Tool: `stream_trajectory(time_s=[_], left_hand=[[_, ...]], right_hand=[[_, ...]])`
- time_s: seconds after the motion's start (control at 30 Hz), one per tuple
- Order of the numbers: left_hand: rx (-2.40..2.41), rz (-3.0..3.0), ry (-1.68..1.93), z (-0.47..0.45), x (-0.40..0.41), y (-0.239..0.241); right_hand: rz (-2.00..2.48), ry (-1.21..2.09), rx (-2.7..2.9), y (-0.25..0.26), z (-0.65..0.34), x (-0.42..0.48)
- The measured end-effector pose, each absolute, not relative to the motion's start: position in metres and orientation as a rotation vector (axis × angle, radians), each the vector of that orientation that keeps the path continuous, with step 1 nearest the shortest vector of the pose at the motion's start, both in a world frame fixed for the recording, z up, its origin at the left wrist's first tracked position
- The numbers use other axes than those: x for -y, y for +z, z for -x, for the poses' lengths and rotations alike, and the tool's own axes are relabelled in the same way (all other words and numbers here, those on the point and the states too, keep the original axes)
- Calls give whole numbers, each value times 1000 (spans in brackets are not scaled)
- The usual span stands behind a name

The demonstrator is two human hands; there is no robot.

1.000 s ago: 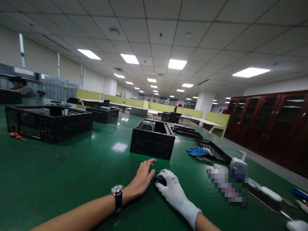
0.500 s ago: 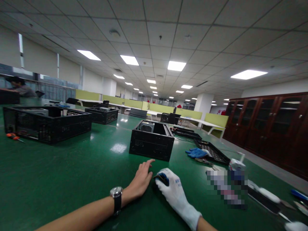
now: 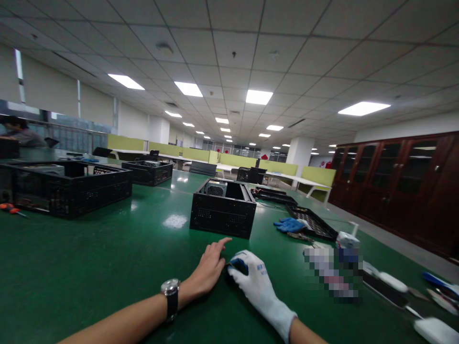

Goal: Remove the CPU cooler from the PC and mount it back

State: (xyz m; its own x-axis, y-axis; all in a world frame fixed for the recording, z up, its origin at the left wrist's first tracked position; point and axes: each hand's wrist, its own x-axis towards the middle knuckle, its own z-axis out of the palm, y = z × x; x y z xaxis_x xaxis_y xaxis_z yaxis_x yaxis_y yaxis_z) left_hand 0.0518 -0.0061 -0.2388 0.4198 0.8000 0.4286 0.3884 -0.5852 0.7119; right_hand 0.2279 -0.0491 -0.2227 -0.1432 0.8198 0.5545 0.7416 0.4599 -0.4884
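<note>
My bare left hand (image 3: 206,270), a watch (image 3: 169,292) on its wrist, rests on the green table (image 3: 89,258) with the fingers stretched forward and holding nothing. Beside it my right hand (image 3: 253,282), in a white glove, is curled over a small dark and blue object (image 3: 239,265) on the table; I cannot make out what it is. An open black computer case (image 3: 223,214) stands just beyond both hands.
A larger black case (image 3: 68,188) and an orange screwdriver (image 3: 10,209) sit at left, another case (image 3: 148,173) farther back. Blue gloves (image 3: 289,224), a black panel (image 3: 313,223) and tools (image 3: 390,284) lie at right. A person (image 3: 19,131) sits far left. Wooden cabinets (image 3: 398,181) line the right wall.
The view has drifted slightly; my hands stay together on the table, the right hand still curled on the small dark object.
</note>
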Motion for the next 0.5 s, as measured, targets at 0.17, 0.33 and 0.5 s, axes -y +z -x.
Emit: stream_trajectory(time_s=[0.17, 0.33, 0.5], left_hand=[[-1040, -2101, 1102, -52, 3, -239], [-1027, -2124, 1095, -54, 3, -242], [-1019, -2139, 1073, -53, 1, -246]], right_hand=[[1320, 81, 1901, -227, -230, 46], [1455, 82, 1997, -229, -227, 45], [1439, 70, 1980, -228, -228, 46]])
